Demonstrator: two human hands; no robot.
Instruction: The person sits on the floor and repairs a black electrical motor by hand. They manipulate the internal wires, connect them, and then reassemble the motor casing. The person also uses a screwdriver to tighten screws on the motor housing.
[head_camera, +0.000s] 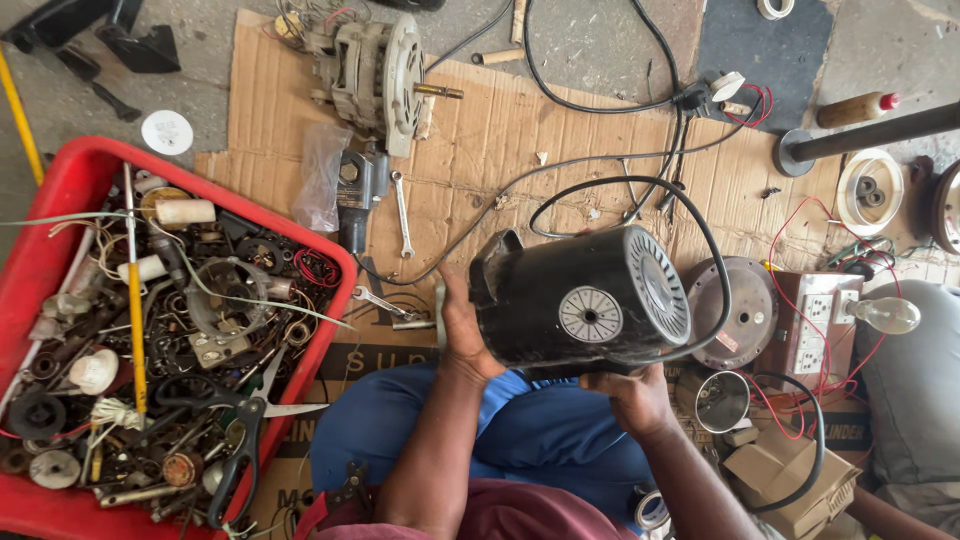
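Observation:
I hold a black electric motor (585, 300) with a ribbed end cover and a round grey label, lying on its side above my blue-trousered lap. My left hand (462, 335) grips its left end. My right hand (630, 395) supports it from below near the front. A black cable (640, 185) loops from the motor over the cardboard sheet (520, 140) on the floor.
A red tray (60, 170) full of metal parts, wires and scissors lies at the left. A dismantled motor (375, 75), a spanner (402, 212), a round metal cover (735, 310), a switch board with a bulb (825, 320), and small cardboard boxes (790, 480) surround me.

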